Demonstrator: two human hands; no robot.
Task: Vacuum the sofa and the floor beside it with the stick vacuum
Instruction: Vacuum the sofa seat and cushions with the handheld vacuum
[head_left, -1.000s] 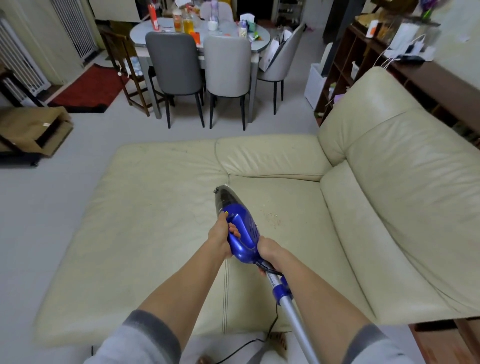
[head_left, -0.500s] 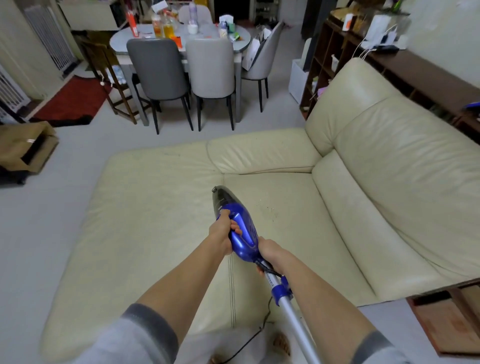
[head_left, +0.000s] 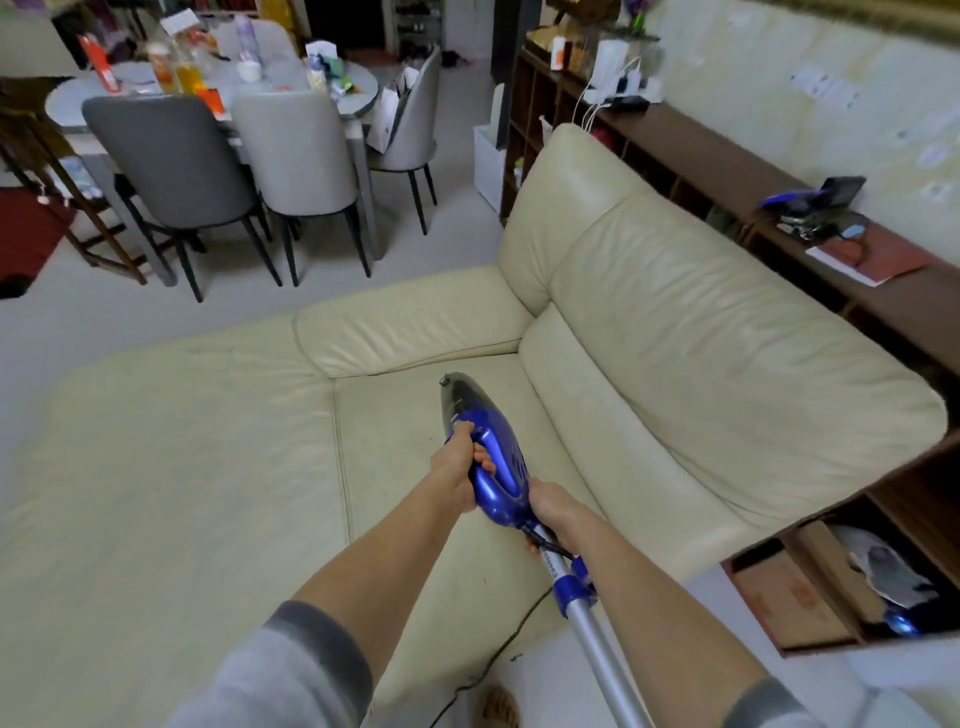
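**Stick vacuum on the sofa seat: steady, overlapping passes**

Stick vacuum (head_left: 488, 457) held low over the cream sofa (head_left: 675, 322), dark nose far from the body and pointing at the seam where the seat meets the back cushions. Left hand (head_left: 457, 470) wrapped round the blue handle loop, fingers curled through it. Right hand (head_left: 548, 506) closed on the rear of the body, where the silver tube (head_left: 597, 644) joins and runs back toward the near right. Black cord (head_left: 498, 660) trailing off the near edge of the seat to the floor (head_left: 441, 244).

Best handled, by the look of it, like so:

- Keep the nose flat to the leather; cannot tell from here whether it touches or floats just above.
- Draw in straight strokes from far to near, each overlapping the last, working left across the wide seat section.
- Run along the crease under the back cushions, a likely trap for crumbs.
- Steer with the left hand, carry the weight with the right.
- Mind the cord: keep it clear of the feet and off the seat edge.
- Leave the floor beside the sofa for after; still to be done, judging by the position now.
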